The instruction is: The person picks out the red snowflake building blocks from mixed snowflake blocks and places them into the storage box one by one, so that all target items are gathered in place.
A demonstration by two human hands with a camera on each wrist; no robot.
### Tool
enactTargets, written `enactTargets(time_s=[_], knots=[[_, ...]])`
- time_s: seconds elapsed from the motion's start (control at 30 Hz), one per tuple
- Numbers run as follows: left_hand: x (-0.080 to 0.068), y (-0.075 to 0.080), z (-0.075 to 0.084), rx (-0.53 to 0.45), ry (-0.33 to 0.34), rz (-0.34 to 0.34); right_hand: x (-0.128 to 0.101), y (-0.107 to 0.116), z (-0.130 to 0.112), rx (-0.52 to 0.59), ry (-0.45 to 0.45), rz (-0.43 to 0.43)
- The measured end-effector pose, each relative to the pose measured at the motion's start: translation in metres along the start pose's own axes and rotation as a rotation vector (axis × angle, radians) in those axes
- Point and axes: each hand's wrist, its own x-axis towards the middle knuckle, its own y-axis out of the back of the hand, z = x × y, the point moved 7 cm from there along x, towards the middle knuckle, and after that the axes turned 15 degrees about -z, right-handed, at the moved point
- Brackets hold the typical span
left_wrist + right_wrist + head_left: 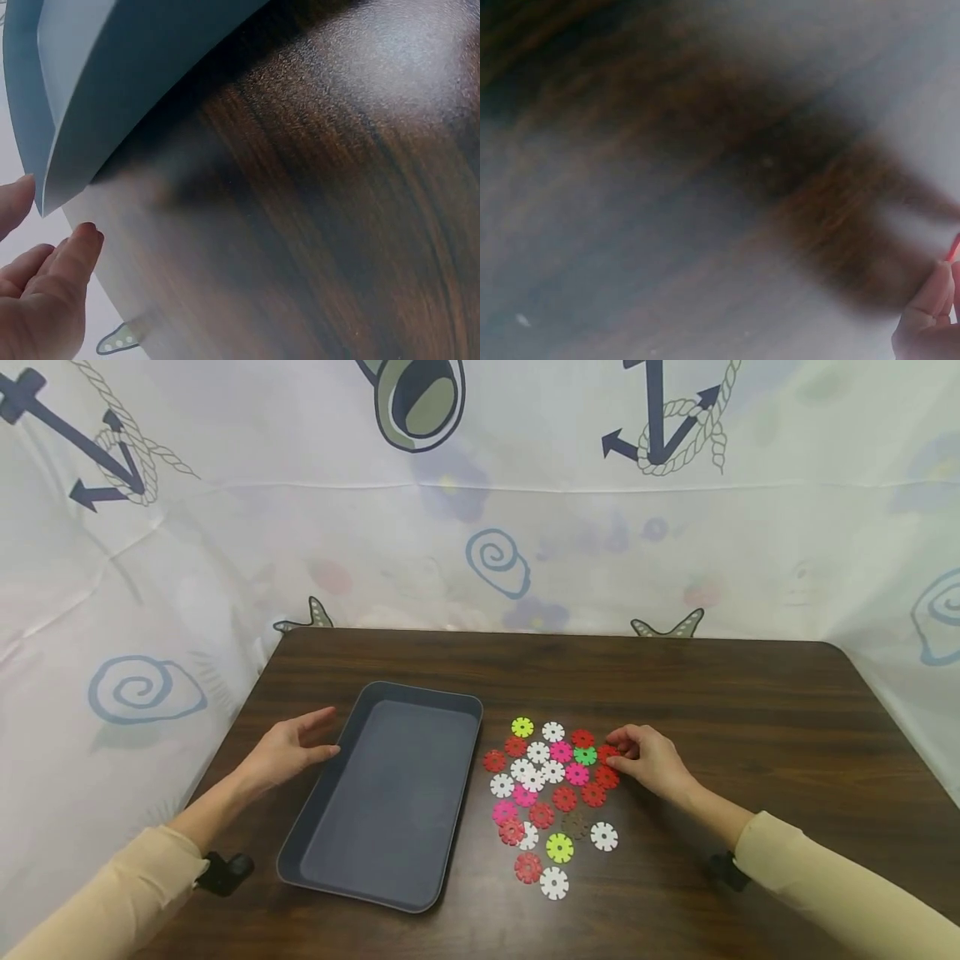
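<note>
My right hand (651, 762) pinches a red notched disc (606, 752) between thumb and fingertips at the right side of the loose discs. In the right wrist view, a thin red edge of that disc (954, 247) shows at the fingertips. My left hand (288, 750) is by the left rim of a grey rectangular tray (450, 806), thumb and fingers spread, the thumb right at the rim. The left wrist view shows those fingers (71, 262) beside the tray's corner (56, 176), holding nothing. The tray's inside is bare.
Several flat notched discs lie scattered right of the tray, some overlapping: white (554, 883), yellow (559, 847), pink (577, 774), green (584, 756), red (528, 867) and a dark brown one (574, 825). The dark wood table (712, 693) ends at a patterned cloth (585, 560) behind.
</note>
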Motion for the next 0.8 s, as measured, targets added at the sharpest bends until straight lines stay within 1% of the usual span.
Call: enactTargets(time_s=[0.17, 0.4, 0.67, 0.8], knots=[[0.0019, -0.0015, -0.0032, -0.016, -0.025, -0.003, 0.0014, -0.0004, 0.0007, -0.027, -0.004, 0.005], [0.0025, -0.0013, -0.0033, -0.013, -0.038, 0.024, 0.0036, 0.0002, -0.004, -0.04, 0.019, 0.006], [0.0043, -0.0042, -0.0023, -0.03, -0.067, 0.034, 0.0032, 0.0008, -0.0036, -0.03, -0.006, -0.005], [0.0055, -0.005, -0.0027, -0.033, -0.071, 0.038, 0.0025, 0.0011, -0.0031, -0.045, -0.004, -0.013]])
